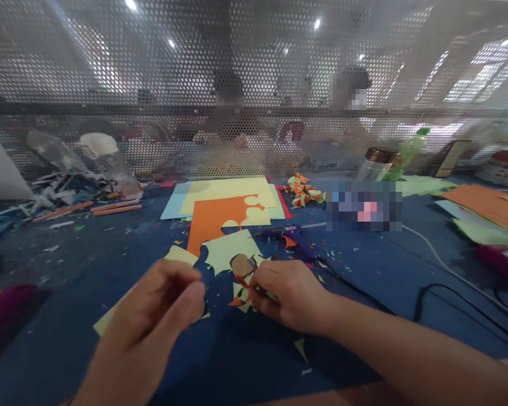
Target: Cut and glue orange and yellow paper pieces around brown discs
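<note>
Pinching a small orange, pale-green and tan paper piece in the right hand, thumb and fingertips closed on its right side, probably to leave the tan round part exposed. Holding the left hand apart, to the left of the grip, with thumb and index tips drawn near each other, perhaps poised to help; no telling, through the blur, whether pinching anything there.

Just beyond the grip, see a pale-green sheet with curved bites along its edges, seemingly laid close for easy reach. Farther out and leftward, find an orange sheet, similarly cut, overlapping a yellow sheet, apparently stacked to save room.

Beyond the grip and slightly right, note a glue gun lying with its handle toward the right hand, presumably for quick pickup, and with a black cord running off rightward. Past that, spot a heap of orange-and-green paper pieces, likely placed clear of both hands.

Farthest from the grip, notice a white-lidded bottle leftward and a green bottle rightward, perhaps set back against knocks.
</note>
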`<state>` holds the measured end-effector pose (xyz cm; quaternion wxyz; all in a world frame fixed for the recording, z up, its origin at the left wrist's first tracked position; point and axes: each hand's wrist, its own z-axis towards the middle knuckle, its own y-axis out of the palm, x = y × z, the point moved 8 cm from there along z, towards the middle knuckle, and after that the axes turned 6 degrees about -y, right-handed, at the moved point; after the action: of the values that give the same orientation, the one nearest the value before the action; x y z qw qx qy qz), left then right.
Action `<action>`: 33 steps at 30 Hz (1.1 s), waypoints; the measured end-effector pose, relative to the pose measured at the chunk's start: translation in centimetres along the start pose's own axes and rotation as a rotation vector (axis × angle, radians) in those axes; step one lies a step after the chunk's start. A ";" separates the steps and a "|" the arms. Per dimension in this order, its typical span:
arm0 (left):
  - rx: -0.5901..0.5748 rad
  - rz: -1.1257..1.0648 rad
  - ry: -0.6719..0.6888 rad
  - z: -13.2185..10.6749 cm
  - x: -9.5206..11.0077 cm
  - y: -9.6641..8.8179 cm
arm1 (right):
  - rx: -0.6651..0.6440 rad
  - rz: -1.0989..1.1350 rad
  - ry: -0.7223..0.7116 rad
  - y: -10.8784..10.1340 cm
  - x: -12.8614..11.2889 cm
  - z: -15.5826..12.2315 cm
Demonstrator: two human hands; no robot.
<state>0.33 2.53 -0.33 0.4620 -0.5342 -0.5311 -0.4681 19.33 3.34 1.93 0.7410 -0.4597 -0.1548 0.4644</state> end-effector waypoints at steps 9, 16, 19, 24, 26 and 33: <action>-0.115 -0.110 -0.118 3.9 -1.4 6.5 | 0.058 -0.053 0.001 -0.9 0.4 -0.1; -0.215 0.083 -0.092 3.8 -0.7 6.3 | 0.079 -0.023 0.034 -0.9 0.8 0.0; -0.267 0.014 -0.146 3.8 -1.3 6.8 | 0.087 -0.040 0.044 -1.1 0.7 0.1; -0.269 -0.109 -0.142 3.9 -1.7 6.9 | 0.092 -0.061 0.035 -1.2 0.4 0.1; -0.273 -0.135 -0.128 3.9 -1.6 7.0 | 0.092 -0.072 0.035 -1.2 0.4 0.0; -0.272 -0.140 -0.110 4.2 -1.7 7.2 | 0.093 -0.088 0.011 -1.2 0.2 0.1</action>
<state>7.59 6.35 -2.57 0.3217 -0.5783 -0.5232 -0.5370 20.00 3.36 2.97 0.7819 -0.4201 -0.1492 0.4357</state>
